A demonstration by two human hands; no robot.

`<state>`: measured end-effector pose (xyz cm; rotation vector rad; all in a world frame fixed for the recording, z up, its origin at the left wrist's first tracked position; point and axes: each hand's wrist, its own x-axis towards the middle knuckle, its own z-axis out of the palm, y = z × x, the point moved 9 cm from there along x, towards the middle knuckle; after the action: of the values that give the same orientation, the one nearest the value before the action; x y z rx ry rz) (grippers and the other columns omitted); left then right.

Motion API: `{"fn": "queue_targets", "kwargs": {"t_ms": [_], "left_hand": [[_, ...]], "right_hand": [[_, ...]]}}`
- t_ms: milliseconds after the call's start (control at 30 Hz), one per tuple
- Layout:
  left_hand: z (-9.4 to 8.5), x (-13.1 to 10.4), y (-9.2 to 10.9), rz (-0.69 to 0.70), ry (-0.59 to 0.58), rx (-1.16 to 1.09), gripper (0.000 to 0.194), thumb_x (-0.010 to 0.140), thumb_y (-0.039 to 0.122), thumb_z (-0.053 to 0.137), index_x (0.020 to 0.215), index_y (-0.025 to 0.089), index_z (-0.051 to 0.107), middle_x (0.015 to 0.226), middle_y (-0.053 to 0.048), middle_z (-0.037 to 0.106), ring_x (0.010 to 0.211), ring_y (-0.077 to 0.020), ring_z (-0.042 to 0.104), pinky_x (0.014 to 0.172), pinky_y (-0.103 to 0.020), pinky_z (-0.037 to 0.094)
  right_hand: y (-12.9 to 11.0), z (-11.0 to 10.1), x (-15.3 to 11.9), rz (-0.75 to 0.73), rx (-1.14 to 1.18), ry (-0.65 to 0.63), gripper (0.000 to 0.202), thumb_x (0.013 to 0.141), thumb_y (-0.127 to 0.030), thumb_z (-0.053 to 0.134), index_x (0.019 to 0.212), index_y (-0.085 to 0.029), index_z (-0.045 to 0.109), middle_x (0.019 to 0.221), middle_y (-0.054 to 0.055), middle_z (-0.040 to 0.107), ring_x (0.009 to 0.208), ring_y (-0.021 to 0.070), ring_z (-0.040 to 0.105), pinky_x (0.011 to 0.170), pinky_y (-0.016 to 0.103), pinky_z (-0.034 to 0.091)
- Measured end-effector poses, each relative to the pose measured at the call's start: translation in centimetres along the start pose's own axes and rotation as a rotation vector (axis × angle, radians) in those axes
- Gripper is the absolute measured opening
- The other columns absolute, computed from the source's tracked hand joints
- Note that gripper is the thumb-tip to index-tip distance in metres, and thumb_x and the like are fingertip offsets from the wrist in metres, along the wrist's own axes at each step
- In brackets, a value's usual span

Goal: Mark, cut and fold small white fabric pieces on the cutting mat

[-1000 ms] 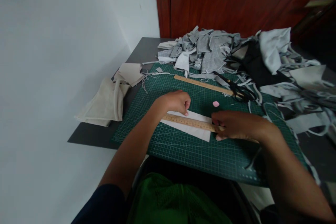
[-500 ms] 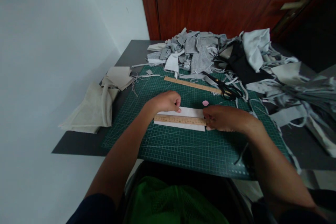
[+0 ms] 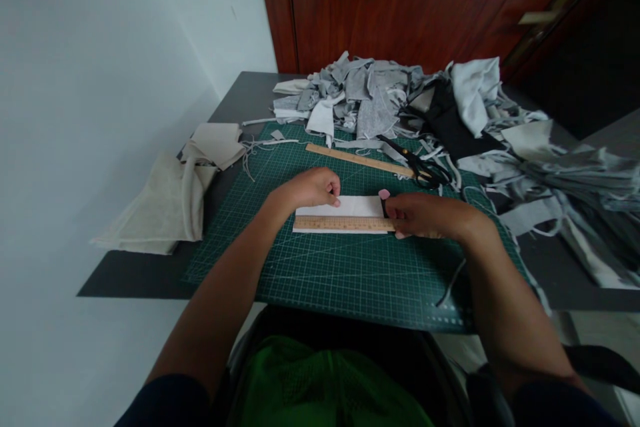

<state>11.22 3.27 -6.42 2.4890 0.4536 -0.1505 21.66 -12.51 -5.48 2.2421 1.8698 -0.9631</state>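
A white strip of cloth lies flat on the green cutting mat. A wooden ruler lies lengthwise over it, near the cloth's lower edge, with a narrow white band showing below. My left hand is at the cloth's far edge, thumb and curled fingers pinched there. At the ruler's right end, my right hand is closed on it; that end and the cloth's right edge are partly hidden under the fingers. A small pink disc sits just beyond the right fingertips.
Farther back lie a second wooden ruler and black scissors. Heaps of grey and white cloth scraps fill the table's far side and right. Folded cream cloth rests at the left, by the wall. A loose grey cord lies at front right.
The ruler now lies closer to the cloth's lower edge, leaving a thinner band below it. The cloth has shifted slightly toward the pink disc. The whole view has shifted a little.
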Motion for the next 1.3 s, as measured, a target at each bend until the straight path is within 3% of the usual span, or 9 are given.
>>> {"fn": "queue_targets", "kwargs": {"t_ms": [433, 667, 800, 1033, 1300], "left_hand": [[0.1, 0.2, 0.1, 0.050, -0.024, -0.039, 0.016, 0.072, 0.030, 0.077, 0.082, 0.019, 0.071, 0.077, 0.001, 0.061, 0.068, -0.0131, 0.052, 0.061, -0.028, 0.033], [0.0, 0.0, 0.1, 0.024, -0.023, -0.031, 0.016, 0.072, 0.029, 0.077, 0.082, 0.018, 0.070, 0.078, 0.001, 0.061, 0.070, -0.0141, 0.053, 0.063, -0.029, 0.033], [0.0, 0.1, 0.2, 0.020, -0.033, -0.036, 0.017, 0.072, 0.030, 0.076, 0.083, 0.019, 0.070, 0.077, 0.001, 0.060, 0.071, -0.0147, 0.053, 0.064, -0.029, 0.034], [0.2, 0.0, 0.2, 0.023, -0.035, -0.058, 0.016, 0.073, 0.029, 0.077, 0.082, 0.018, 0.070, 0.076, 0.001, 0.060, 0.069, -0.0139, 0.053, 0.063, -0.029, 0.034], [0.5, -0.3, 0.5, 0.067, -0.021, -0.047, 0.016, 0.074, 0.027, 0.078, 0.083, 0.017, 0.069, 0.078, 0.002, 0.061, 0.072, -0.0133, 0.053, 0.062, -0.028, 0.034]], "right_hand": [[-0.3, 0.2, -0.2, 0.007, 0.013, -0.028, 0.011, 0.080, -0.024, 0.068, 0.085, -0.021, 0.059, 0.085, 0.001, 0.067, 0.073, 0.0173, 0.059, 0.061, 0.028, 0.034], [-0.9, -0.2, -0.4, -0.043, 0.033, -0.021, 0.032, 0.074, -0.035, 0.078, 0.094, -0.021, 0.057, 0.094, 0.003, 0.066, 0.080, 0.0199, 0.059, 0.064, 0.028, 0.038], [-1.3, 0.1, -0.2, -0.073, 0.026, -0.039, 0.020, 0.080, -0.029, 0.071, 0.085, -0.021, 0.054, 0.089, 0.002, 0.064, 0.079, 0.0188, 0.058, 0.065, 0.028, 0.038], [-1.3, 0.4, 0.1, -0.098, 0.059, -0.040, 0.016, 0.079, -0.026, 0.067, 0.080, -0.022, 0.052, 0.085, 0.001, 0.062, 0.078, 0.0186, 0.057, 0.066, 0.028, 0.038], [-1.3, 1.4, 0.4, -0.095, 0.073, -0.082, 0.013, 0.082, -0.031, 0.058, 0.076, -0.022, 0.051, 0.078, 0.002, 0.058, 0.074, 0.0194, 0.054, 0.065, 0.029, 0.041]]}}
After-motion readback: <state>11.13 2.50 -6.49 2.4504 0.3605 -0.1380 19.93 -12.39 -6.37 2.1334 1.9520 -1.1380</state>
